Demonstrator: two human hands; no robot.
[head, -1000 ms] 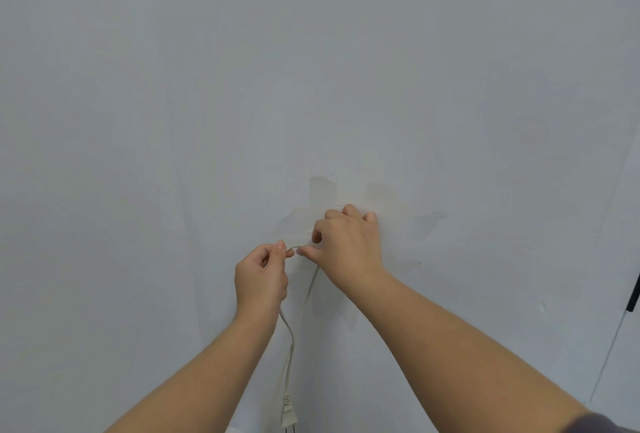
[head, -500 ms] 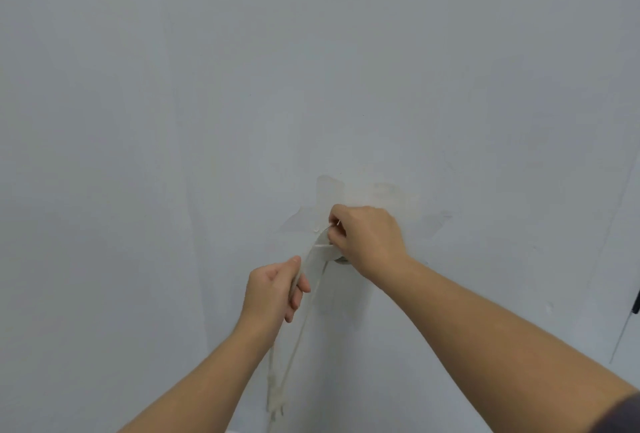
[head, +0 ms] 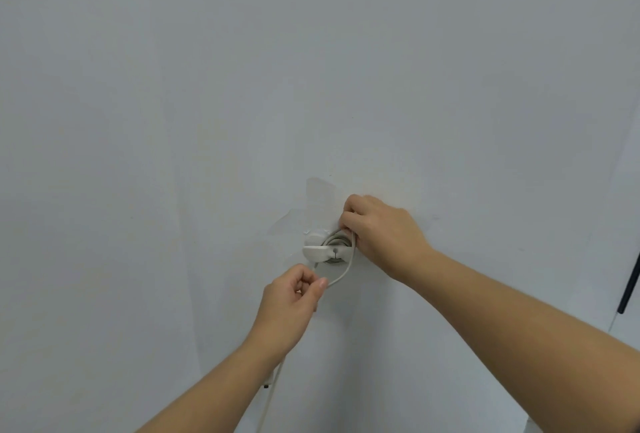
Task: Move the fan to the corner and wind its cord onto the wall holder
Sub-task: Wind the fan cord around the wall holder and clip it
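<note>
Thin white power cord (head: 344, 271) looped around small white plastic wall holder (head: 327, 251) on grey wall (head: 207, 121). Right hand (head: 382, 230) pinches cord at holder; left hand (head: 294, 297) pinches it just below, slack hanging down.

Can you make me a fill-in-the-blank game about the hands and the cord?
1. The white cord is wound around a holder fixed to the ____.
2. The left hand pinches the ____.
3. The right hand is ____ than the left hand.

Missing words: wall; cord; higher
</note>
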